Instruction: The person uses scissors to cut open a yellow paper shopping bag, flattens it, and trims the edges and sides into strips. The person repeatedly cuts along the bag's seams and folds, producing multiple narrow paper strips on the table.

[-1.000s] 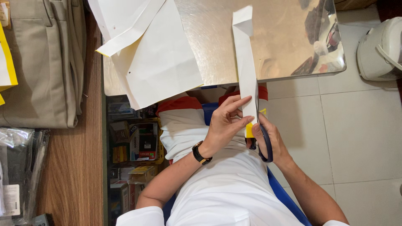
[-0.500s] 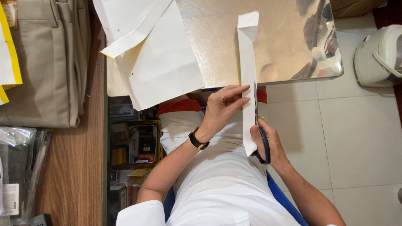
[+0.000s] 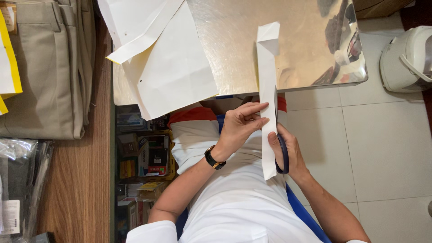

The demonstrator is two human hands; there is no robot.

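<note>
Trousers (image 3: 49, 67) lie folded at far left, loose paper sheets (image 3: 166, 67) beside them on the metal surface (image 3: 234, 45). Left hand (image 3: 238, 128) pinches the long paper strip (image 3: 268, 99) taut, steadying it for cutting; right hand (image 3: 288, 150) clenches dark-handled scissors (image 3: 283, 155) along its edge.

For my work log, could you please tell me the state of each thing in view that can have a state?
paper strip: folded at its far end, held up, being cut lengthwise
scissors: in the right hand, blades in the strip
left hand: pinching the strip's edge
right hand: gripping the scissor handles
paper sheets: lying loose, overlapping, on the metal table
trousers: folded, lying flat
</note>
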